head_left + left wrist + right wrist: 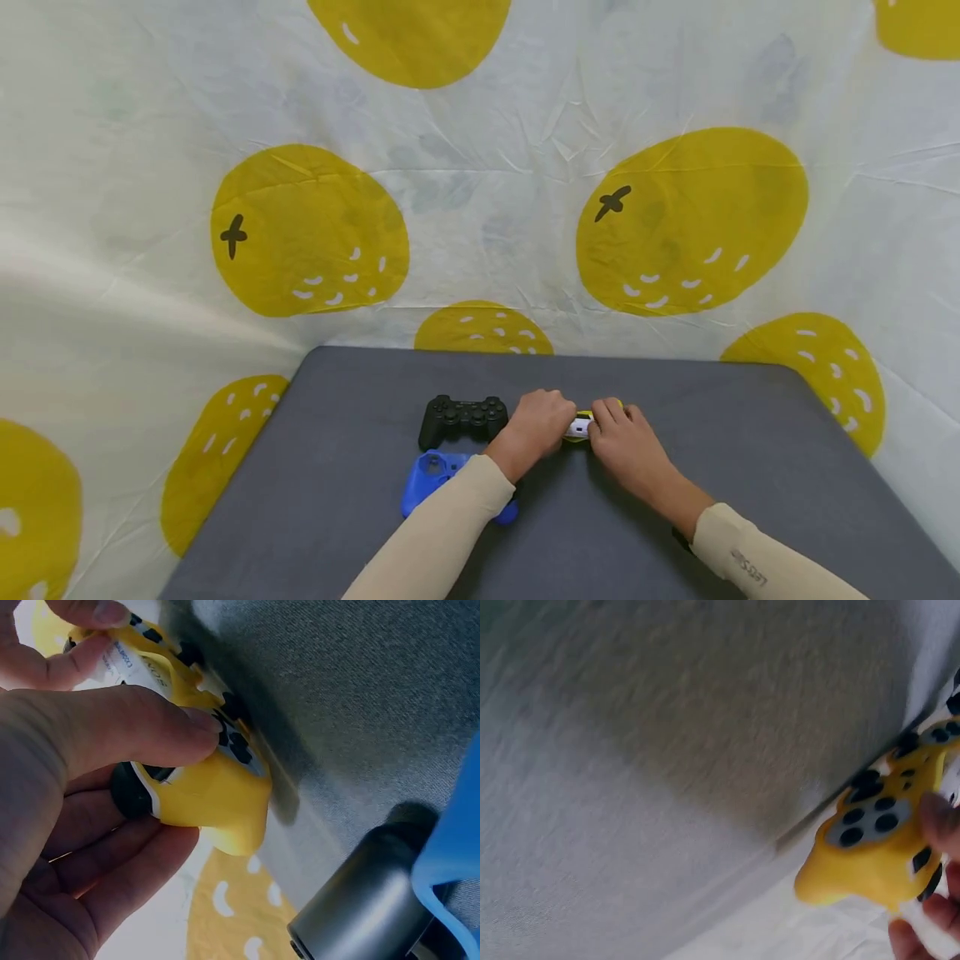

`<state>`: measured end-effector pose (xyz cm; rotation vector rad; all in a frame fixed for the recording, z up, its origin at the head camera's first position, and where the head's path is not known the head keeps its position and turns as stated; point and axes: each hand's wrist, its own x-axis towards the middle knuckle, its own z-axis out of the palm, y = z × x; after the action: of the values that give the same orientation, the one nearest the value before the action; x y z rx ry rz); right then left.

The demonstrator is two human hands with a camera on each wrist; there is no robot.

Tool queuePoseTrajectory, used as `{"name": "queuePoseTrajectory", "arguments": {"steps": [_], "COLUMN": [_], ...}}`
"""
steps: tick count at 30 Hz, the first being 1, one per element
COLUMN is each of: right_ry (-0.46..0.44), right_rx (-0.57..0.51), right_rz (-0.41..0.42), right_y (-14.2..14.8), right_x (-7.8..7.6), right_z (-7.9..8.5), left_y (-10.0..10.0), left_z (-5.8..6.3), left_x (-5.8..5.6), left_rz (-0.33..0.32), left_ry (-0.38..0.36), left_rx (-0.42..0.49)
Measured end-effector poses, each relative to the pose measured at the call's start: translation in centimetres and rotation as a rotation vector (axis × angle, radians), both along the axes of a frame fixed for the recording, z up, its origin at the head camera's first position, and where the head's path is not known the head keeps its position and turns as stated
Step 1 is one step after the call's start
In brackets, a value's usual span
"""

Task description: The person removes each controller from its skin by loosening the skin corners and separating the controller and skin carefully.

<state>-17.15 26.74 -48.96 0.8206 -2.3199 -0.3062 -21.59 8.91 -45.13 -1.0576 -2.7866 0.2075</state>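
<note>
L hand [536, 418] & R hand [626, 437] each grip 1 end of the yellow gamepad sleeve [217, 799], the white controller [580, 427] showing partly inside it, R of the black gamepad [463, 417] & blue controller sleeve [432, 479]. Main risk: uneven pull btwn the 2 hands could tear the soft-looking skin or pop the controller loose. If 1 thumb slips, prob. a drop onto the table [337, 467]. L forearm [450, 533] overlaps the blue sleeve in head view; might snag it.

yellow controller [232, 801]: smooth plastic | tabletop [337, 475]: matt, grainy | backdrop [487, 233]: creased cloth
</note>
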Motion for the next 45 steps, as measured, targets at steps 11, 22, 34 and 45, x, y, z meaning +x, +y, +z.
{"name": "queuePoseTrajectory", "arguments": {"steps": [11, 22, 34, 45], "right_ry": [-0.007, -0.119, -0.218, -0.486], "right_rx": [-0.011, -0.217, -0.681, -0.566], "right_rz": [-0.137, -0.109, -0.017, -0.088], "right_y": [2.5, 5.7, 4.1, 1.9], "right_x": [2.3, 1.3, 2.6, 1.3], "right_z": [-0.3, -1.4, -1.2, 0.2], "left_y": [1.0, 0.4, 0.6, 0.0], "left_z": [0.4, 0.8, 0.6, 0.4], "left_x": [0.2, 0.0, 0.4, -0.3], "left_rz": [-0.010, 0.008, 0.006, 0.032], "left_ry": [-0.066, -0.114, -0.087, -0.110], "left_rx": [-0.042, -0.035, -0.057, -0.020]}}
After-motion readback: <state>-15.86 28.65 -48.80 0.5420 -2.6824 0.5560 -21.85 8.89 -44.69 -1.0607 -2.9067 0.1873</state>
